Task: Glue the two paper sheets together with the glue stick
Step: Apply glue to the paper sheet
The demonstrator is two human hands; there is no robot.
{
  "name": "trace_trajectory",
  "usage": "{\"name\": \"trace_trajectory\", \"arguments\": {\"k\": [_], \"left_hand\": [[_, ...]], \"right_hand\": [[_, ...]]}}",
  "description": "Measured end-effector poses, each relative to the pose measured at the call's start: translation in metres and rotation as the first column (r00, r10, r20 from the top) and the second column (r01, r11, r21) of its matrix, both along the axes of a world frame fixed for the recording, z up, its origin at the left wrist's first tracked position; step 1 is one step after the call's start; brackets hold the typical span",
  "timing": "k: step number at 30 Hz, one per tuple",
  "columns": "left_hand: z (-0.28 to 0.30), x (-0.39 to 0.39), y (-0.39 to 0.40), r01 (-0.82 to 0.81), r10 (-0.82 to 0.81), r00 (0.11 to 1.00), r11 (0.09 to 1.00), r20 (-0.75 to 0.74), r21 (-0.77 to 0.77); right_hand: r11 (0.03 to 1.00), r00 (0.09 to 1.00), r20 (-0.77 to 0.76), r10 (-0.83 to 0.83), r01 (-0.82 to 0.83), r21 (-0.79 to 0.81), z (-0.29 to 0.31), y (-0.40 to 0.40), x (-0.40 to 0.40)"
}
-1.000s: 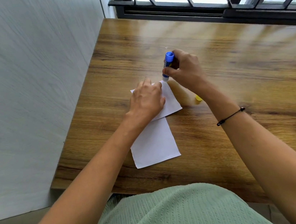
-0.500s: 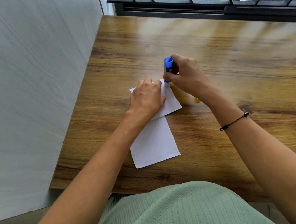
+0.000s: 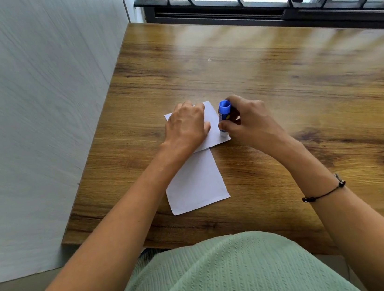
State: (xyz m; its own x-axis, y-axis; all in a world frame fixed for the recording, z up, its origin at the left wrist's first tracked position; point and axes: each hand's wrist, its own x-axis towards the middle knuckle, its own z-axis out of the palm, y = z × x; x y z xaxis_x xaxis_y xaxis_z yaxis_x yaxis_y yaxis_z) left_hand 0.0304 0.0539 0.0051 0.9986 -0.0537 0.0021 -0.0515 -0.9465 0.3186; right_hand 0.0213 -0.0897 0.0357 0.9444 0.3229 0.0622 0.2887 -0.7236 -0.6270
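Glue stick [image 3: 224,116] has slid from the top sheet's [image 3: 214,127] far corner down its right edge to the near corner, so that edge looks coated. Right hand [image 3: 248,120] grips it upright, tip on paper. Left hand [image 3: 187,125] lies flat, pinning the sheet over the second sheet [image 3: 196,184].

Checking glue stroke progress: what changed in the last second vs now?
The right hand drew the glue stick down the right edge of the upper sheet, from its far corner toward its near right corner, keeping its grip. The yellow cap seen earlier beside that hand is now hidden. The left hand still presses the upper sheet flat; the lower sheet has not shifted.
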Motion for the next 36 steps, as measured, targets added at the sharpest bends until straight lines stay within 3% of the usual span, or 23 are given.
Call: {"name": "trace_trajectory", "arguments": {"k": [7,11,14,23,26,32,36], "left_hand": [[-0.002,0.001,0.000,-0.004,0.004,1.000,1.000,0.022,0.007],[-0.002,0.005,0.000,0.001,-0.001,1.000,1.000,0.009,0.015],[-0.001,0.011,0.001,0.002,-0.002,1.000,0.999,0.001,0.032],[0.003,0.024,0.006,0.011,-0.013,0.999,0.999,0.038,0.031],[0.000,0.022,0.008,0.015,-0.017,0.998,0.999,0.063,0.030],[-0.003,0.015,0.010,0.020,-0.022,0.997,0.999,0.076,0.034],[-0.003,0.013,0.009,0.020,-0.021,0.997,1.000,0.076,0.021]], "right_hand": [[0.999,1.000,-0.025,-0.006,0.007,0.040,0.003,-0.010,-0.016],[0.964,0.989,0.003,-0.146,0.142,0.226,0.014,-0.014,-0.013],[0.947,0.983,0.001,-0.181,0.174,0.270,0.022,-0.020,-0.004],[0.930,0.960,0.082,-0.269,0.237,0.281,0.017,-0.009,0.033],[0.923,0.962,0.046,-0.269,0.244,0.299,0.009,-0.008,0.044],[0.956,0.965,0.027,-0.263,0.256,0.142,-0.008,-0.011,0.056],[0.957,0.965,0.022,-0.262,0.257,0.134,-0.014,-0.013,0.056]]}}
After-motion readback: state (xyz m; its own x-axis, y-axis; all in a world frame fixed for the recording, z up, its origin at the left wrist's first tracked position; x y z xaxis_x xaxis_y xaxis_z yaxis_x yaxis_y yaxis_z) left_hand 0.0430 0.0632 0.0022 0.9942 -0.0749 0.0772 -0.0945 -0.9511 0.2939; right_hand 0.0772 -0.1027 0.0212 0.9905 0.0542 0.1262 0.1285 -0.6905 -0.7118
